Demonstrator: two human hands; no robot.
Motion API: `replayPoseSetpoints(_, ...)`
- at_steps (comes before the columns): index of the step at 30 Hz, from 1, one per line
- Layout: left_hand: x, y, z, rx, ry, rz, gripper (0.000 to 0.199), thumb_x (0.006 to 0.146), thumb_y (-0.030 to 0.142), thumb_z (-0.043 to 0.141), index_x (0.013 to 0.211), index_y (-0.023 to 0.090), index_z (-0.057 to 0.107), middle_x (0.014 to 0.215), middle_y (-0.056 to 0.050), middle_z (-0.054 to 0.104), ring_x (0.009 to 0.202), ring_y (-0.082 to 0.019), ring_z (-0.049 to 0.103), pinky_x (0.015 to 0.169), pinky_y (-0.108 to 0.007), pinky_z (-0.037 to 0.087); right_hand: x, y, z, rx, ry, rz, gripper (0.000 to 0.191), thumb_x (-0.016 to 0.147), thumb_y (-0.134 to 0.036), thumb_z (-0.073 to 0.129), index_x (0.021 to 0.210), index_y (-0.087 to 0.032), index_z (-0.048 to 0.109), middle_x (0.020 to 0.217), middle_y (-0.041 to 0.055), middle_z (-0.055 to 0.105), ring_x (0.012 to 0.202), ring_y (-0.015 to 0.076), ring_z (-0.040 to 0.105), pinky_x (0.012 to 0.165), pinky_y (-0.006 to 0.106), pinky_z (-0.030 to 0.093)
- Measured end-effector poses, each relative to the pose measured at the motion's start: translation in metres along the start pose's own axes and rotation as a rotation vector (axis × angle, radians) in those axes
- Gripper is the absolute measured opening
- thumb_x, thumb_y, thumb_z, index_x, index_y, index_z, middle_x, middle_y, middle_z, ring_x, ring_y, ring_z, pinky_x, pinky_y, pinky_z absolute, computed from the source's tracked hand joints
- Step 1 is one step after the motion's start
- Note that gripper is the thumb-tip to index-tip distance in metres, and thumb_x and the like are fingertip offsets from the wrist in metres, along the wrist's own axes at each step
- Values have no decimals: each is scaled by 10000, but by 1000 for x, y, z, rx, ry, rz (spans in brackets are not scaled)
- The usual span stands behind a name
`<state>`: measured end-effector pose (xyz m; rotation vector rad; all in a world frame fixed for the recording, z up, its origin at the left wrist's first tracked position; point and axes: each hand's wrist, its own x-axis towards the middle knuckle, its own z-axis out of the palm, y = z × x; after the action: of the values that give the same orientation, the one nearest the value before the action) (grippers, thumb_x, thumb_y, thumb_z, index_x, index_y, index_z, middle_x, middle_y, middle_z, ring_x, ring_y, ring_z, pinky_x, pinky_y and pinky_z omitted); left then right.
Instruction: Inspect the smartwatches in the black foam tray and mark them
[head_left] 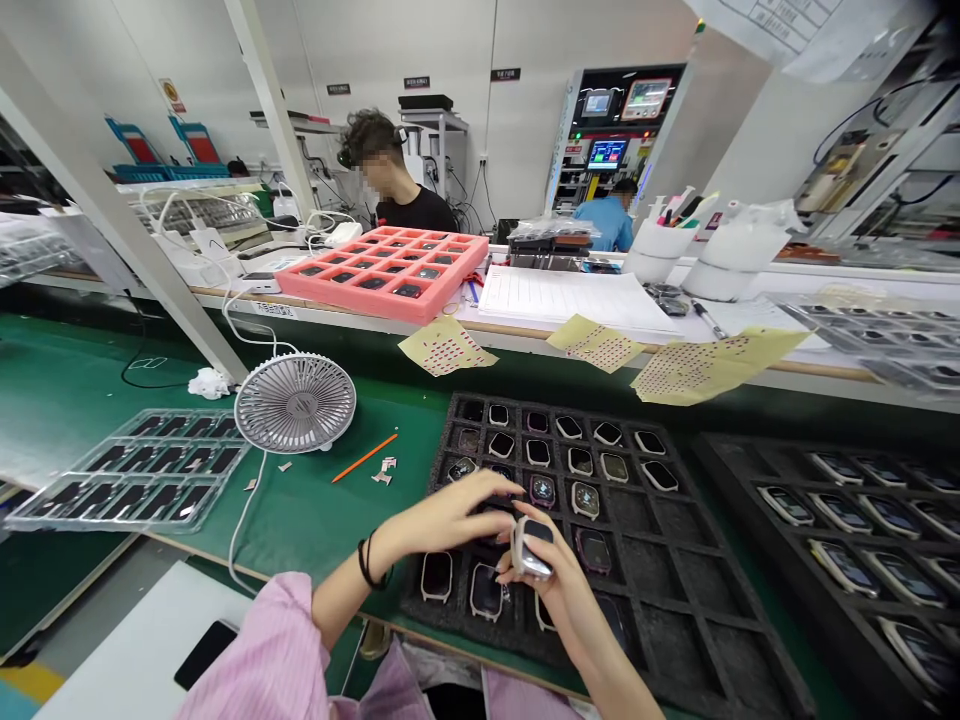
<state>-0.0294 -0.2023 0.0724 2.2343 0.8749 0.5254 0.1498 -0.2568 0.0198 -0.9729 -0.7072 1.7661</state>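
My right hand (564, 578) grips a silver smartwatch case (534, 560) with a dark face, tilted between thumb and fingers above the foam tray. Close by on its left, my left hand (454, 512) hovers over the tray with its fingers stretched out and apart. Its fingertips are near the watch; whether they touch it I cannot tell. The black foam tray (679, 600) under both hands has rows of compartments, many holding watches. A watch with a lit dial (585, 500) lies just beyond my right hand. My hands hide some compartments.
Another black tray of watches (750, 470) stands at right. A white fan (296, 403), orange stick (365, 458) and clear plastic tray (217, 505) are on the green bench at left. Along the raised shelf are a pink foam tray (352, 300) and papers (570, 295). A person (416, 205) sits beyond.
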Motion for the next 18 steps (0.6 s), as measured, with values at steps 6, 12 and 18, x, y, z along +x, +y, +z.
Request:
replayPoseSetpoints(6,12,-66,4,528,140,-118,237,948,300,453,1132,211,574,1137,-63,618,1089,-216,542,954,-379,393,-5,-6,-12,118,-6,1,450,774,-343,658,1183,-201,534,869,54,674,666,200,656,636,366,540)
replayPoseSetpoints(12,19,-72,23,761,215,-197,229,947,214,411,1076,181,597,995,-75,628,970,-232,566,920,-412,403,-8,-1,-18,123,-70,-27,391,771,-354,659,1126,-218,568,874,49,664,659,204,658,607,362,539)
replayPoseSetpoints(18,-8,-78,21,753,281,-183,392,982,366,353,1312,224,510,1400,-102,479,1323,-269,382,1060,-468,307,-12,4,-25,143,-121,-49,374,791,-357,635,1137,-232,569,894,57,660,668,206,653,607,365,539)
